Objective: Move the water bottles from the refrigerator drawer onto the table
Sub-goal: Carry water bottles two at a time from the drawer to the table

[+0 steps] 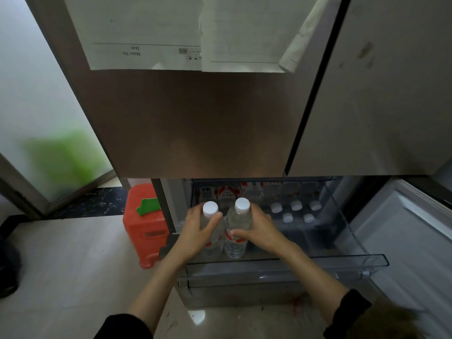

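Observation:
The clear plastic refrigerator drawer (288, 267) is pulled out below the closed upper doors. My left hand (195, 231) is wrapped around a clear water bottle (210, 209) with a white cap and a red label. Beside it, my right hand (259, 231) grips a second water bottle (238, 222) of the same kind. Both bottles stand upright, side by side, at the drawer's front left. Several more white-capped bottles (296, 205) stand further back and to the right inside the drawer. No table is in view.
A red plastic stool (143, 231) with a green piece on top stands on the floor just left of the drawer. The brown upper door (195, 118) with papers stuck on it hangs above. An open lower door (403, 228) is at the right. Frosted glass door at left.

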Available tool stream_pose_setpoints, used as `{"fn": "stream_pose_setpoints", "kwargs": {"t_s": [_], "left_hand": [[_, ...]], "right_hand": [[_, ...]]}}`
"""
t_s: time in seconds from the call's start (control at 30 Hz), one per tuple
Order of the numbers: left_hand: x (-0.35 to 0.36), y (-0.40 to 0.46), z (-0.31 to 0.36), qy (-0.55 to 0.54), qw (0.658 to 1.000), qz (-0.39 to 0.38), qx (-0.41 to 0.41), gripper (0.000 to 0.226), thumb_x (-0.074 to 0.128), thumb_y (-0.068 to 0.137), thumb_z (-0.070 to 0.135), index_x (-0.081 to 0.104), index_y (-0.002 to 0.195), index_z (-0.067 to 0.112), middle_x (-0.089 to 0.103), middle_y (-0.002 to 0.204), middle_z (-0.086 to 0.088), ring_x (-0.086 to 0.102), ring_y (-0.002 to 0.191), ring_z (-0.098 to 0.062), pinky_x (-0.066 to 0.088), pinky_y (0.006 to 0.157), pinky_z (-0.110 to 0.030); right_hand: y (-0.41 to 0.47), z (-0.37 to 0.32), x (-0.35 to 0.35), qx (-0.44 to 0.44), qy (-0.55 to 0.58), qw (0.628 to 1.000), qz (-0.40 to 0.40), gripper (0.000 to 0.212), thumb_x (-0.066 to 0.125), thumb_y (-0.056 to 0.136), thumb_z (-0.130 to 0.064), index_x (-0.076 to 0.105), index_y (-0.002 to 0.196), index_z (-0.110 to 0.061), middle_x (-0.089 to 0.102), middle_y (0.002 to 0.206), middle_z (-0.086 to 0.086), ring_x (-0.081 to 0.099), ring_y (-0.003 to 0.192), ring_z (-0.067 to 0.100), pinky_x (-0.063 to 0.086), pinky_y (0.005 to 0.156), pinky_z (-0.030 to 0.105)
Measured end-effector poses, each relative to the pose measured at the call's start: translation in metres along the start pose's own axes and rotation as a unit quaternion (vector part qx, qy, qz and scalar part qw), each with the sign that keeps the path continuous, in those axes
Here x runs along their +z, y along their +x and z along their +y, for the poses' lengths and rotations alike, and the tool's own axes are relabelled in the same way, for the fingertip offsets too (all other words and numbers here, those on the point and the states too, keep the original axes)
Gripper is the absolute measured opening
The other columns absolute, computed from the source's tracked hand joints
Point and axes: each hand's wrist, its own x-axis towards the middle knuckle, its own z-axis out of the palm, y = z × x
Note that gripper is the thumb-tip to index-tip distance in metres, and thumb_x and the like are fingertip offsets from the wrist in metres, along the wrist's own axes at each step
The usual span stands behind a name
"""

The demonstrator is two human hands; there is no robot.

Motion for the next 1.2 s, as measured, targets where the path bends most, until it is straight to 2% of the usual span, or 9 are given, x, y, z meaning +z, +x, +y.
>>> {"fn": "stream_pose_setpoints", "kwargs": {"t_s": [0.13, 0.23, 0.3, 0.47, 0.63, 0.8, 0.97, 1.07, 1.2], "left_hand": [[0.002, 0.000, -0.010, 0.053, 0.997, -0.043, 0.021, 0.070, 0.070, 0.079, 0.032, 0.033, 0.134, 0.011, 0.039, 0.128, -0.006, 0.038, 0.121, -0.016, 0.032, 0.104, -0.027], [0.003, 0.003, -0.011, 0.061, 0.996, -0.055, 0.022, 0.089, 0.079, 0.069, 0.034, 0.025, 0.136, 0.012, 0.037, 0.129, -0.002, 0.036, 0.120, -0.011, 0.029, 0.098, -0.019], [0.004, 0.006, -0.011, 0.067, 0.996, -0.052, 0.009, 0.087, 0.080, 0.068, 0.028, 0.026, 0.134, 0.013, 0.041, 0.130, -0.006, 0.042, 0.119, -0.017, 0.032, 0.093, -0.020], [-0.009, 0.013, -0.008, 0.103, 0.994, -0.039, -0.013, 0.068, 0.080, 0.069, 0.025, 0.038, 0.119, 0.008, 0.058, 0.118, -0.012, 0.056, 0.102, -0.021, 0.041, 0.075, -0.020], [-0.023, 0.007, 0.003, 0.105, 0.992, -0.059, 0.029, 0.069, 0.080, 0.069, 0.028, 0.038, 0.122, 0.016, 0.060, 0.115, -0.005, 0.056, 0.094, -0.014, 0.047, 0.075, -0.020], [-0.042, -0.009, 0.020, 0.098, 0.991, -0.009, 0.095, 0.066, 0.082, 0.065, 0.033, 0.038, 0.114, 0.024, 0.058, 0.106, 0.005, 0.054, 0.091, -0.011, 0.041, 0.073, -0.019], [-0.063, -0.032, 0.051, 0.063, 0.989, 0.052, 0.123, 0.080, 0.082, 0.058, 0.041, 0.035, 0.122, 0.031, 0.059, 0.118, 0.002, 0.054, 0.096, -0.007, 0.047, 0.078, -0.019], [-0.076, -0.054, 0.075, -0.022, 0.988, 0.104, 0.116, 0.088, 0.075, 0.051, 0.054, 0.032, 0.124, 0.033, 0.051, 0.116, 0.014, 0.053, 0.098, -0.001, 0.042, 0.073, -0.007], [-0.077, -0.096, 0.101, -0.152, 0.966, 0.182, 0.104, 0.076, 0.064, 0.053, 0.063, 0.034, 0.117, 0.037, 0.054, 0.114, 0.017, 0.058, 0.098, 0.003, 0.046, 0.073, -0.013]], "right_hand": [[0.003, 0.012, 0.008, 0.014, 0.042, 0.999, -0.024, 0.077, 0.081, 0.066, -0.023, 0.034, 0.127, -0.024, 0.053, 0.116, -0.009, 0.053, 0.109, 0.009, 0.044, 0.090, 0.024], [0.015, 0.014, 0.011, 0.030, 0.016, 0.999, -0.023, 0.067, 0.081, 0.062, -0.028, 0.045, 0.117, -0.012, 0.060, 0.111, 0.003, 0.059, 0.102, 0.018, 0.052, 0.087, 0.037], [0.018, 0.013, 0.012, 0.032, -0.002, 0.999, -0.019, 0.066, 0.080, 0.060, -0.031, 0.050, 0.112, -0.005, 0.064, 0.105, 0.008, 0.062, 0.099, 0.022, 0.053, 0.085, 0.042], [0.014, 0.012, 0.011, 0.033, -0.016, 0.999, 0.034, 0.072, 0.084, 0.058, -0.035, 0.045, 0.114, -0.015, 0.058, 0.109, -0.002, 0.057, 0.101, 0.013, 0.050, 0.085, 0.029], [-0.002, 0.002, 0.009, 0.037, 0.036, 0.994, 0.098, 0.069, 0.087, 0.056, -0.033, 0.040, 0.107, -0.029, 0.053, 0.095, -0.020, 0.053, 0.086, -0.001, 0.039, 0.064, 0.009], [-0.027, -0.016, -0.006, 0.000, 0.082, 0.988, 0.130, 0.069, 0.087, 0.056, -0.032, 0.040, 0.107, -0.037, 0.052, 0.097, -0.025, 0.053, 0.089, -0.010, 0.042, 0.067, 0.007], [-0.055, -0.046, -0.025, -0.061, 0.111, 0.984, 0.129, 0.066, 0.086, 0.057, -0.030, 0.043, 0.106, -0.042, 0.056, 0.099, -0.025, 0.055, 0.091, -0.016, 0.045, 0.070, 0.006], [-0.072, -0.068, -0.040, -0.094, 0.155, 0.976, 0.123, 0.063, 0.082, 0.051, -0.044, 0.046, 0.103, -0.045, 0.059, 0.100, -0.023, 0.058, 0.091, -0.013, 0.048, 0.069, 0.010], [-0.098, -0.090, -0.049, -0.142, 0.180, 0.970, 0.079, 0.065, 0.070, 0.045, -0.065, 0.047, 0.103, -0.047, 0.061, 0.102, -0.021, 0.060, 0.094, -0.007, 0.050, 0.072, 0.014]]}}
